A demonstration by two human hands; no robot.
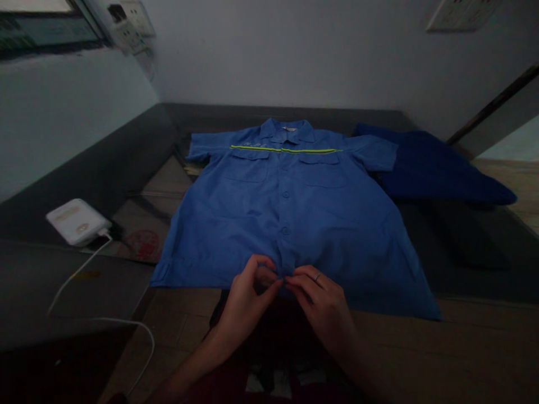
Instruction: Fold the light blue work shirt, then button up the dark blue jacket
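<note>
A blue short-sleeved shirt (328, 224) with a yellow-green stripe across the chest lies spread front side up on a dark table, its collar at the far end. At the bottom of its button placket, my left hand (252, 289) pinches the shirt between thumb and fingers. Close beside it, my right hand (322, 297), with a ring on one finger, pinches the same spot from the right. The fingertips of both hands nearly meet there. Whatever button or hole lies between them is hidden. Higher up the placket, round buttons (286, 230) show.
On the left, a white power bank (79, 221) has a white cable (101, 318) hanging over the table edge. A dark blue folded cloth (438, 163) lies at the right under the shirt's sleeve. Wall sockets (463, 14) are at the back, above the grey table (362, 116).
</note>
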